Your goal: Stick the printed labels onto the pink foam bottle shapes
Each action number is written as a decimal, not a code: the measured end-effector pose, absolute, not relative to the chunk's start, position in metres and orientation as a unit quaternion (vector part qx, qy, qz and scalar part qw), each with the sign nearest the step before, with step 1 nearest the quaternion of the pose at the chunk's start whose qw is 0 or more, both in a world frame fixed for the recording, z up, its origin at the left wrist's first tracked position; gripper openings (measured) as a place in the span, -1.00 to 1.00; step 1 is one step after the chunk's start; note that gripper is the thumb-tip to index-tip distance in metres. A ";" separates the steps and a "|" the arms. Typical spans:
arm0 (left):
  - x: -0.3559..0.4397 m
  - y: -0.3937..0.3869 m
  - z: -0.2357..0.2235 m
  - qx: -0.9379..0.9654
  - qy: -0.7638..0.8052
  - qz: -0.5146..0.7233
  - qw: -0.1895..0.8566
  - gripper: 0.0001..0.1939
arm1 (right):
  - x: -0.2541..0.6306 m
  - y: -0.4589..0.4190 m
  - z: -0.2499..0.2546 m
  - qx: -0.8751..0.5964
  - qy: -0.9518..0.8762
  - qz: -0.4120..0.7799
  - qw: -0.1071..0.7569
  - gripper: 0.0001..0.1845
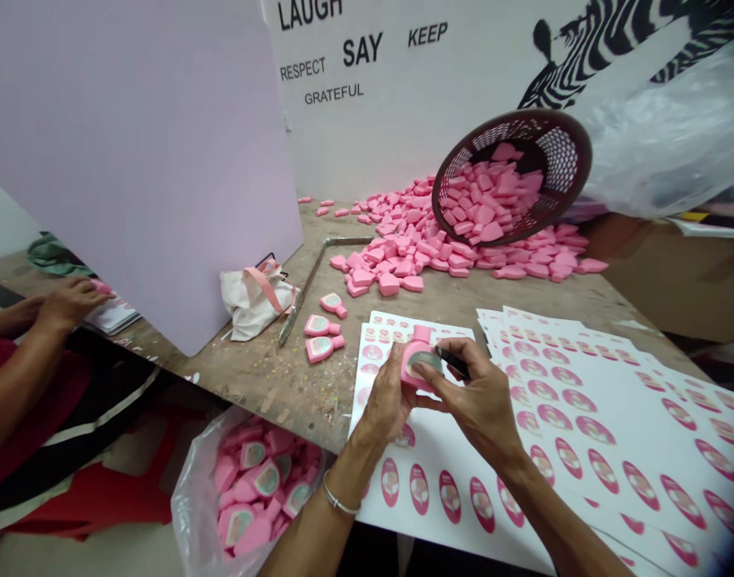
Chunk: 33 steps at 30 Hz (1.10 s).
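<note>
Above the sticker sheets, my left hand (386, 401) is closed around a small pink bottle (421, 332) with its neck pointing away from me. My right hand (478, 393) grips a dark, slim tool (453, 362), its kind unclear. The right thumb presses on a pale oval label (425, 365) on the bottle's front. Beneath both hands lies a white sheet of pink oval stickers (434, 457). To the left, on the table, are three labelled pink bottles, one of them the nearest bottle (320, 348).
A tipped brown basket (574, 188) spills pink bottles (397, 260) across the back. More sticker sheets (589, 385) overlap at right. A bag of labelled bottles (192, 489) stands below the table's left edge. A lilac panel (163, 160) separates a co-worker's hand (72, 303). A cloth pouch (247, 304) lies beside it.
</note>
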State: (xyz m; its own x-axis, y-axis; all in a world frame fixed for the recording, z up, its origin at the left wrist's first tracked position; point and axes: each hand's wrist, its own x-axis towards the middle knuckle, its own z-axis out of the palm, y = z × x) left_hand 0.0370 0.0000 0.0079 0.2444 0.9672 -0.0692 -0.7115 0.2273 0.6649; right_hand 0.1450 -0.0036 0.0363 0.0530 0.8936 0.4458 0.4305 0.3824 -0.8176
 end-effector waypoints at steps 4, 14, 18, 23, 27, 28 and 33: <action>0.038 0.001 0.004 0.265 0.234 0.575 0.738 -0.43 | 0.143 -0.003 0.036 -0.515 -0.632 0.250 0.522 -0.76; 0.039 0.001 0.003 0.276 0.247 0.574 0.730 -0.39 | 0.143 -0.003 0.038 -0.522 -0.622 0.251 0.526 -0.73; 0.038 0.001 0.004 0.278 0.247 0.578 0.726 -0.38 | 0.142 -0.003 0.038 -0.521 -0.622 0.251 0.527 -0.75; 0.038 0.000 0.005 0.277 0.254 0.578 0.724 -0.39 | 0.142 -0.004 0.038 -0.524 -0.613 0.266 0.528 -0.74; 0.039 0.000 0.005 0.280 0.259 0.579 0.721 -0.40 | 0.142 -0.003 0.037 -0.523 -0.606 0.283 0.528 -0.72; 0.038 0.000 0.005 0.283 0.258 0.578 0.721 -0.39 | 0.142 -0.003 0.037 -0.523 -0.607 0.282 0.527 -0.72; 0.034 0.000 0.007 0.299 0.250 0.561 0.730 -0.47 | 0.144 -0.001 0.039 -0.511 -0.628 0.259 0.526 -0.76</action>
State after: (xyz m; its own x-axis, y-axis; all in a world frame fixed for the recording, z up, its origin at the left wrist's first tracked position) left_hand 0.0338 0.0003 0.0075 0.2449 0.9691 -0.0286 -0.6706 0.1906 0.7169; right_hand 0.1442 -0.0009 0.0393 0.0767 0.9146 0.3969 0.3701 0.3435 -0.8632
